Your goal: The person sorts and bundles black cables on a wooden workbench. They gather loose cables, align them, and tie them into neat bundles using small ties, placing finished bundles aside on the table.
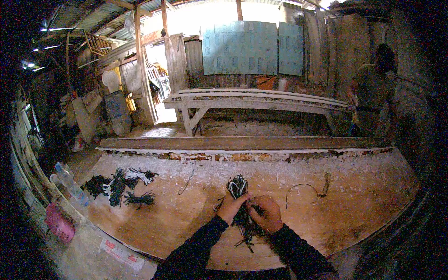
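Near the front middle of a plywood table (pixel 186 233), both my hands close on a bundle of black and white cords (pixel 238 185). Its looped top sticks up beyond my fingers, and loose ends hang out below toward me. My left hand (pixel 232 207) wraps the bundle from the left side. Against its right side my right hand (pixel 266 213) is closed, fingers pinched at the middle of the bundle; whatever thin strand they grip is too small to make out. Several similar tied cord bundles (pixel 116 185) lie in a pile at the table's left.
Single loose cords (pixel 185 182) and a dark strand (pixel 325 185) lie on the tabletop. White debris and a long board (pixel 242 143) line its far edge. Left of the table are a plastic bottle (pixel 72 184) and a pink item (pixel 59 223). A person (pixel 373 93) stands at far right beside a bench (pixel 261 99).
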`<state>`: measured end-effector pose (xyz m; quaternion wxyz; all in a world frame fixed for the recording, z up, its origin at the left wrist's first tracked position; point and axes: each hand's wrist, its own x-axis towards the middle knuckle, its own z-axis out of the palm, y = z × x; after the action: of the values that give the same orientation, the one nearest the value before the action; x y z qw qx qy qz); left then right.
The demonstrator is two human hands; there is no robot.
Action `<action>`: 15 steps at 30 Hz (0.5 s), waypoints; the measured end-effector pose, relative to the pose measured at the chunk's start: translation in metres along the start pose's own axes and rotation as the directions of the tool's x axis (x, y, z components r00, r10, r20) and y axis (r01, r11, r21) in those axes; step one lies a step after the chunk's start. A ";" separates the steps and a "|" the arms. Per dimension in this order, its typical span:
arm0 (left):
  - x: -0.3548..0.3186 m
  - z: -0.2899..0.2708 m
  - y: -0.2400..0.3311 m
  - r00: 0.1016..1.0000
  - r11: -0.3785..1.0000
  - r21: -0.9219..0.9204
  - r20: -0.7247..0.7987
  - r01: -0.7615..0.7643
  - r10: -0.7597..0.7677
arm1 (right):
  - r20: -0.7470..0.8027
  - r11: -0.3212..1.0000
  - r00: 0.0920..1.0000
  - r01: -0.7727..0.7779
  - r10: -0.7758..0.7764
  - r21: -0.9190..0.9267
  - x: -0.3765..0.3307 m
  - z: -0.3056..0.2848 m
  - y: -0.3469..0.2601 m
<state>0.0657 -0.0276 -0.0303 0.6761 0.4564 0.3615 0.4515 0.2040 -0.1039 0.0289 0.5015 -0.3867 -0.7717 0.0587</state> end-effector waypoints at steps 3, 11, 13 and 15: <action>-0.006 0.008 0.000 0.998 0.997 0.061 -0.043 -0.053 0.055 | -0.049 0.998 0.999 0.007 -0.004 0.063 -0.002 0.006 -0.005; -0.010 0.005 -0.013 0.947 0.826 0.543 -0.158 -0.154 0.280 | -0.080 0.991 0.988 0.131 -0.134 -0.038 -0.004 0.006 -0.007; -0.006 -0.001 -0.020 0.928 0.835 0.439 -0.007 -0.332 0.373 | -0.037 0.983 0.986 0.158 -0.162 -0.098 -0.006 0.004 -0.007; -0.002 -0.001 -0.022 0.938 0.929 0.127 0.034 -0.347 0.346 | -0.042 0.976 0.982 0.178 -0.185 -0.127 -0.007 0.003 -0.007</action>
<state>0.0705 -0.0336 -0.0515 0.5564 0.5588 0.3004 0.5366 0.1989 -0.1124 0.0254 0.5006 -0.3461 -0.7922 -0.0454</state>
